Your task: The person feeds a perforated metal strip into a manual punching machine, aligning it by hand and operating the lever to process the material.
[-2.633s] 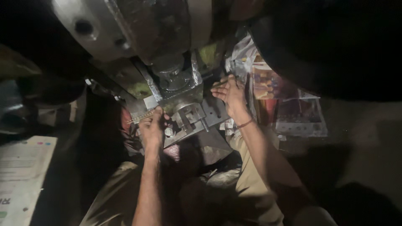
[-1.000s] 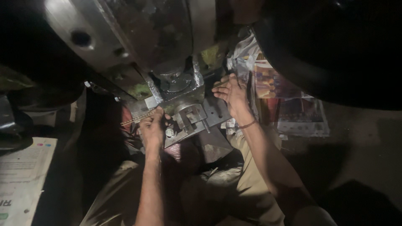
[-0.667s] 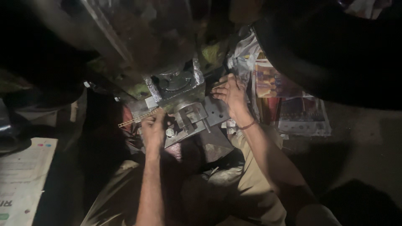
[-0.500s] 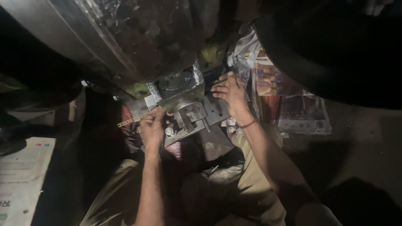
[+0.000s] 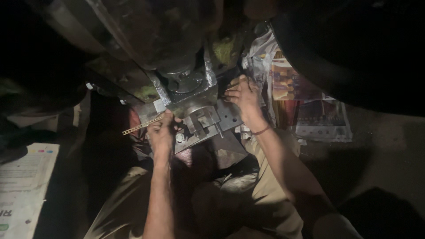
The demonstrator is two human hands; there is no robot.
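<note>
Strip (image 5: 142,125) of perforated brass juts left from left hand (image 5: 161,132), right hand (image 5: 242,95) well apart.

The scene is very dim, with one narrow pool of light from above falling on the middle while the edges and corners sink into black shadow, grainy and soft, without glare.

Looked like a dim metal workshop: worked seated on the floor beneath a heavy steel press (image 5: 146,40), with a bolted metal die block (image 5: 201,119), a thin perforated brass strip (image 5: 142,124) and old newspapers (image 5: 305,110) spread around.
</note>
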